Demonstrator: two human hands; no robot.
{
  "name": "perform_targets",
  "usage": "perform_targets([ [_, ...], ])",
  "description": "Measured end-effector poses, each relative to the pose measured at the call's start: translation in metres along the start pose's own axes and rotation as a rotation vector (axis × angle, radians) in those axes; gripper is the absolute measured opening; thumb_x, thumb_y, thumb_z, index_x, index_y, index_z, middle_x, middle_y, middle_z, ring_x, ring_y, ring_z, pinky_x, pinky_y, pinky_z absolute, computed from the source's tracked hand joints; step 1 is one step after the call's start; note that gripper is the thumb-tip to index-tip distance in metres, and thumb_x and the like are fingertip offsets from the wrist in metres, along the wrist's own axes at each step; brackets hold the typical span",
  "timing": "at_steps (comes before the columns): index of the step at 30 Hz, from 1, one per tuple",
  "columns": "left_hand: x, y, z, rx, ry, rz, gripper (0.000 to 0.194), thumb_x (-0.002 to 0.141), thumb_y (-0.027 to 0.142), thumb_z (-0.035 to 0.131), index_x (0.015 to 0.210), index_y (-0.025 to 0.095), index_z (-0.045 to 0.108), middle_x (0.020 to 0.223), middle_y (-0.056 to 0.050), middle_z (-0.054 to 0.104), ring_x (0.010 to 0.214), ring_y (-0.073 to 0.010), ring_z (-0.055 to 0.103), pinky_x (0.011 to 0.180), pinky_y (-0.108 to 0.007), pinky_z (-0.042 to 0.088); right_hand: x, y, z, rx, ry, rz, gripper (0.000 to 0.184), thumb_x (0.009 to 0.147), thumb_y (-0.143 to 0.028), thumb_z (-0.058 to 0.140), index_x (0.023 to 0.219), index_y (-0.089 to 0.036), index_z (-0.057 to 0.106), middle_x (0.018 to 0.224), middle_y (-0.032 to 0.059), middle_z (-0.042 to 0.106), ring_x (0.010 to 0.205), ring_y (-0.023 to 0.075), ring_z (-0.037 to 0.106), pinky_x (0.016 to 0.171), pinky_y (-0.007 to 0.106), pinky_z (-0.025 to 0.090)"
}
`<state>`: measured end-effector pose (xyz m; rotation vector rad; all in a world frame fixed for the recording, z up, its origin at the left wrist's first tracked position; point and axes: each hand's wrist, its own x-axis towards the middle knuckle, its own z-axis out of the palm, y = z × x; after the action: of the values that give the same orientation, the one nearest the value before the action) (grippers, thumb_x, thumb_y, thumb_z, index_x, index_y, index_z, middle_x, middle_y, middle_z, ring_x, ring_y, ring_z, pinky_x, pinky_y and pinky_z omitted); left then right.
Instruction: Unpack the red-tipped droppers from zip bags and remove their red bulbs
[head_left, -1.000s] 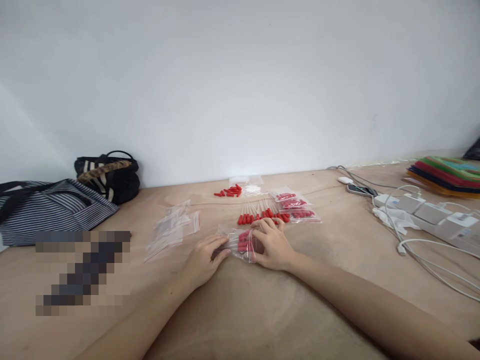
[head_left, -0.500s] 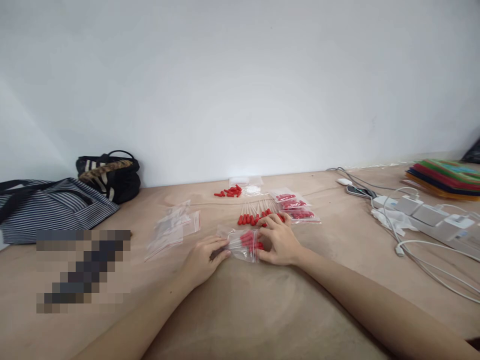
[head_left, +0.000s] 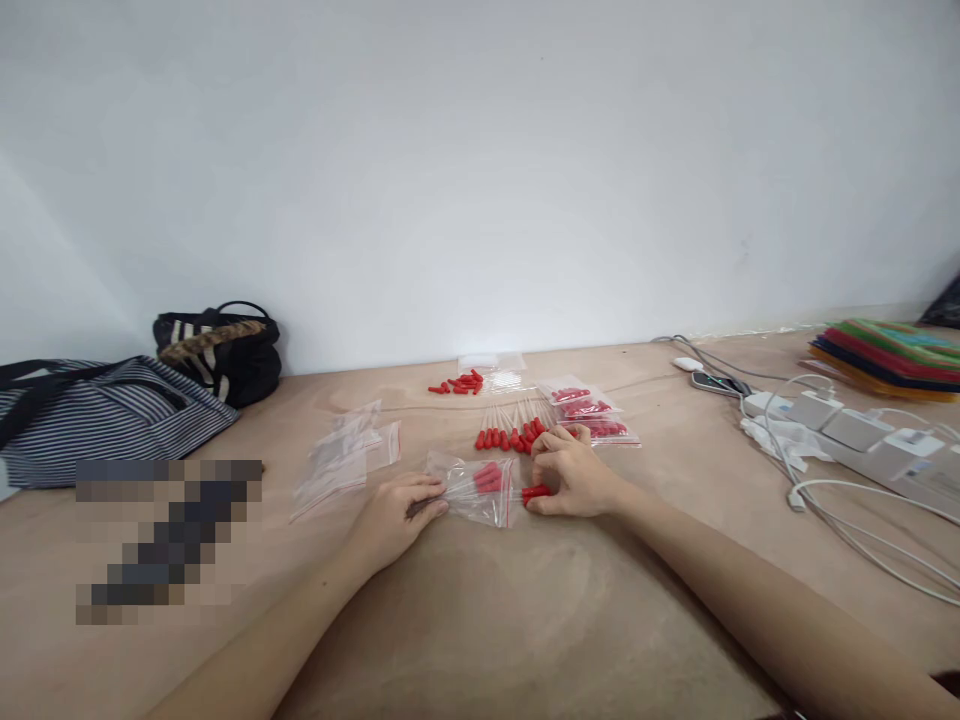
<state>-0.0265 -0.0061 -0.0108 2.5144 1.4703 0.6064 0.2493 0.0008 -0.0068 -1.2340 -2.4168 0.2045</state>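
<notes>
My left hand (head_left: 401,512) pinches the left end of a clear zip bag (head_left: 465,508) lying on the table. Inside the bag are several thin droppers with red rubber bulbs (head_left: 488,478). At its red-striped mouth, my right hand (head_left: 574,475) grips red-bulbed droppers (head_left: 535,492) between thumb and fingers. Their bulbs lie outside the bag, with the stems pointing left into its mouth. How many it holds I cannot tell. Just beyond this hand lies a row of loose droppers (head_left: 504,438), bulbs toward me.
Flat clear bags (head_left: 337,465) lie left of my hands. Filled bags (head_left: 589,412) are stacked at the right, and loose red bulbs (head_left: 461,383) lie near the wall. Farther right are a power strip with chargers (head_left: 855,430) and white cables. A striped bag (head_left: 127,420) stands left.
My right hand has moved slightly right, and the bulbs it grips now show outside the bag's mouth. My left hand and the bag have shifted a little left.
</notes>
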Motion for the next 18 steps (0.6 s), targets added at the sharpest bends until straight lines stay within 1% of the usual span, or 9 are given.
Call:
perform_targets([
  [4,0.000,0.000,-0.004,-0.006,-0.021,-0.007,0.025,0.075,0.034,0.054,0.093,0.023,0.068,0.101,-0.003,0.066,0.095,-0.0195,0.060,0.085,-0.033,0.046,0.002,0.001,0.000,0.107,-0.130,0.030,0.036,0.059,-0.051,0.067,0.078,-0.021,0.060,0.082,0.0013,0.059,0.085,0.0185,0.048,0.082,0.039,0.025],
  [7,-0.001,0.000,-0.007,0.001,-0.037,-0.025,0.025,0.075,0.035,0.054,0.093,0.023,0.068,0.101,-0.003,0.066,0.096,-0.0200,0.060,0.086,-0.033,0.046,0.004,0.001,-0.002,0.181,-0.235,0.093,0.034,0.061,-0.049,0.066,0.075,-0.019,0.059,0.074,-0.0014,0.060,0.073,0.0135,0.051,0.079,0.033,0.029],
  [10,-0.001,-0.001,-0.011,0.014,-0.068,-0.040,0.027,0.076,0.037,0.053,0.093,0.023,0.068,0.102,-0.002,0.066,0.097,-0.0196,0.059,0.086,-0.032,0.045,0.002,0.008,-0.012,0.194,-0.365,0.128,0.027,0.062,-0.043,0.065,0.072,-0.018,0.059,0.065,-0.0032,0.057,0.060,0.0097,0.049,0.063,0.024,0.033],
  [13,-0.002,-0.001,-0.013,0.033,-0.090,-0.058,0.027,0.076,0.038,0.052,0.094,0.025,0.067,0.104,-0.001,0.065,0.097,-0.0187,0.059,0.086,-0.031,0.045,-0.002,0.024,-0.026,0.204,-0.473,0.166,0.023,0.058,-0.036,0.067,0.069,-0.017,0.060,0.060,-0.0033,0.055,0.054,0.0093,0.047,0.049,0.020,0.030],
  [16,-0.002,-0.001,-0.013,0.033,-0.100,-0.074,0.028,0.075,0.039,0.052,0.095,0.026,0.067,0.106,0.000,0.065,0.099,-0.0189,0.058,0.088,-0.031,0.043,-0.007,0.041,-0.040,0.315,-0.514,0.225,0.021,0.055,-0.033,0.067,0.064,-0.016,0.059,0.055,-0.0034,0.054,0.052,0.0091,0.047,0.046,0.020,0.031],
  [18,-0.002,-0.002,-0.013,0.020,-0.104,-0.083,0.028,0.075,0.040,0.052,0.095,0.026,0.067,0.107,0.000,0.064,0.100,-0.0192,0.058,0.088,-0.031,0.043,-0.009,0.051,-0.048,0.452,-0.496,0.289,0.023,0.055,-0.034,0.067,0.063,-0.015,0.058,0.054,-0.0032,0.054,0.050,0.0087,0.047,0.047,0.020,0.034],
])
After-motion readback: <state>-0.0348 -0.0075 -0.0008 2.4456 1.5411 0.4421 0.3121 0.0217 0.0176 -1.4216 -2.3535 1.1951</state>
